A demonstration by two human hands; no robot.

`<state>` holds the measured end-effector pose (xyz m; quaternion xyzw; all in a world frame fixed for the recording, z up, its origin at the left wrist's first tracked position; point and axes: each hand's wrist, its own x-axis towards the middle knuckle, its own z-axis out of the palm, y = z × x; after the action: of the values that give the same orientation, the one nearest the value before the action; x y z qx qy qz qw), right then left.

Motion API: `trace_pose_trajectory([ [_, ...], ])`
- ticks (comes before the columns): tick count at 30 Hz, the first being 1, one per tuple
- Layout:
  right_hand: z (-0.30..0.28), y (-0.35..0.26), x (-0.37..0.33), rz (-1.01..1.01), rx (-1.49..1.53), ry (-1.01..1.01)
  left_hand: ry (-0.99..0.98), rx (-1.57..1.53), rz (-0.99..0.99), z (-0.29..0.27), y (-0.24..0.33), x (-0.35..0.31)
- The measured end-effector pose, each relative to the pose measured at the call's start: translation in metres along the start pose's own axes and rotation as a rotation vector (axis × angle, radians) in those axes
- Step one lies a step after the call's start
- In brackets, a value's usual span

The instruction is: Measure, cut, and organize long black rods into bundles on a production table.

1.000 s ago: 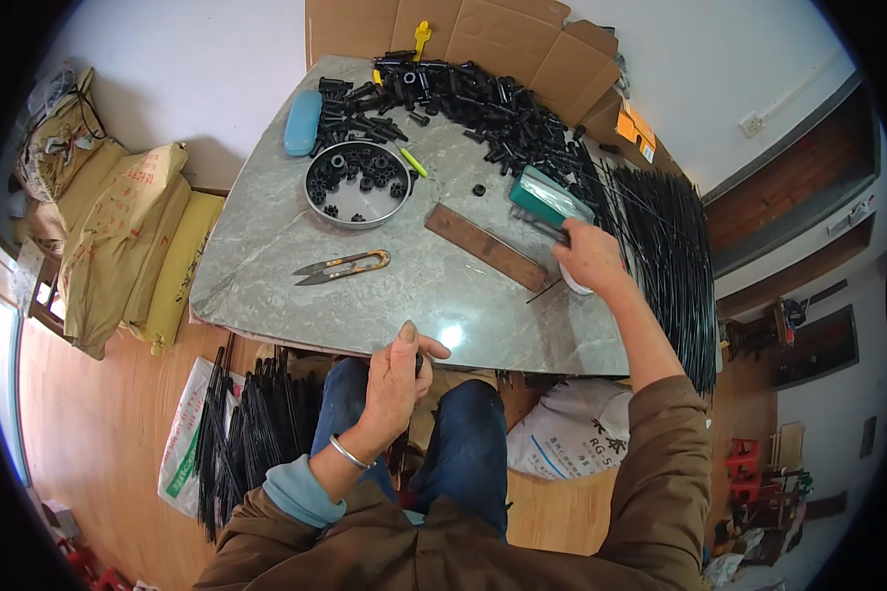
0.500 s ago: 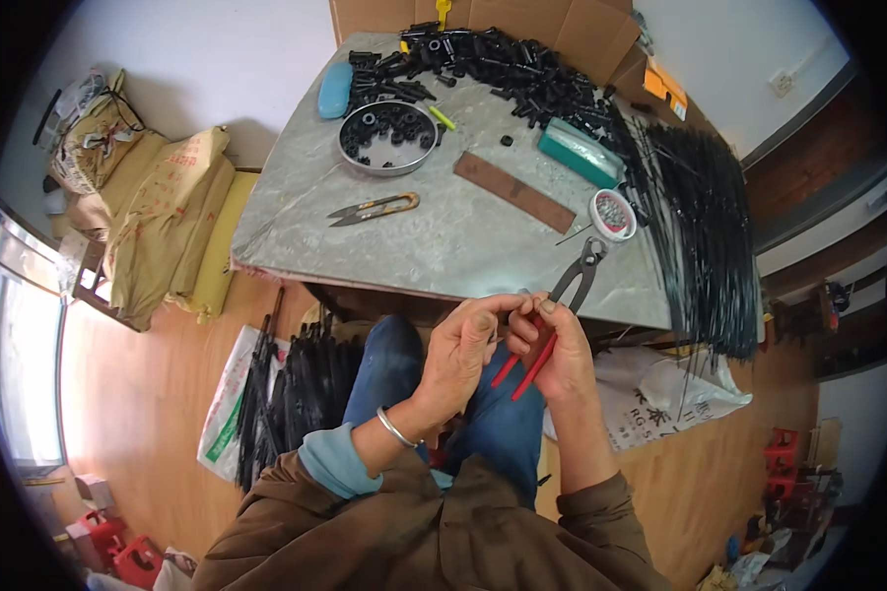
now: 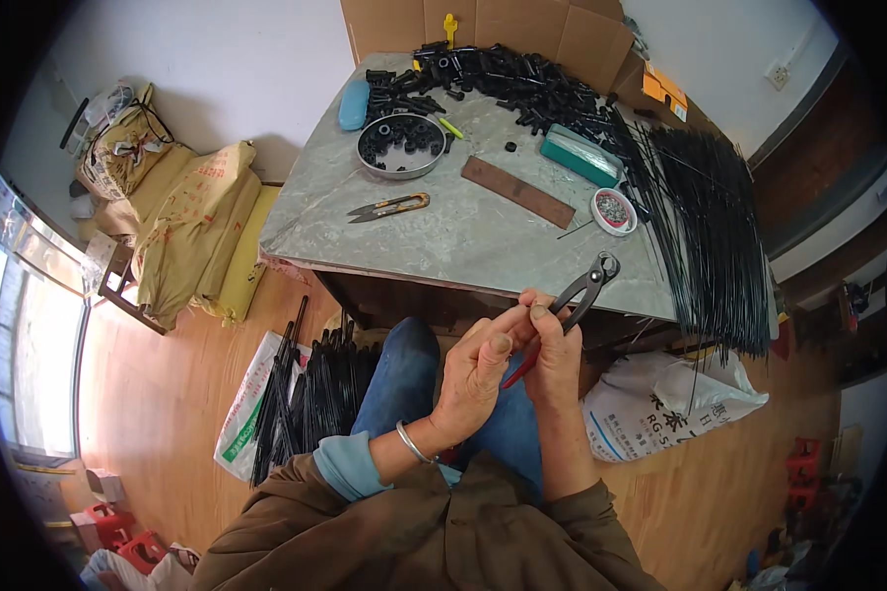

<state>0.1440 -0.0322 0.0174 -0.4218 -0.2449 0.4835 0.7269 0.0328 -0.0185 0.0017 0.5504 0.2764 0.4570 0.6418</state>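
My right hand (image 3: 556, 362) grips red-handled end-cutting pincers (image 3: 583, 292), their dark jaws pointing up and away from me, just past the table's near edge. The handles are squeezed close together inside my fingers. My left hand (image 3: 471, 382) is closed beside it, index finger reaching to the right fingertips, thumb folded over; whatever it pinches, if anything, is too small or hidden. Both hands are above my knees. On the grey table (image 3: 404, 232), beyond the pincers, stands a small white cup (image 3: 629, 225) of little metal pieces.
A round metal bowl (image 3: 419, 169) holds black ring-like parts. Nearby are thread snips (image 3: 388, 208), a brown flat bar (image 3: 518, 191) and a teal box (image 3: 579, 158). Black parts (image 3: 522, 79) are heaped behind; long black rods (image 3: 710, 236) overhang the right edge. More rods (image 3: 330, 404) stand below left.
The pincers and my right hand have come down, nearer to my body, and the handles have drawn together. My left hand stays beside them. The view has shifted slightly.
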Motion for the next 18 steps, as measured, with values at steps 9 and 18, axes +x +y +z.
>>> trace_pose_trajectory([
  [9, -0.017, 0.01, 0.001, -0.1, -0.03, -0.002, -0.091, 0.008, -0.007, 0.004, 0.002, -0.003],
  [18, -0.04, 0.017, 0.012, -0.487, -0.566, -0.086, -0.13, -0.132, -0.153, 0.001, 0.013, -0.003],
])
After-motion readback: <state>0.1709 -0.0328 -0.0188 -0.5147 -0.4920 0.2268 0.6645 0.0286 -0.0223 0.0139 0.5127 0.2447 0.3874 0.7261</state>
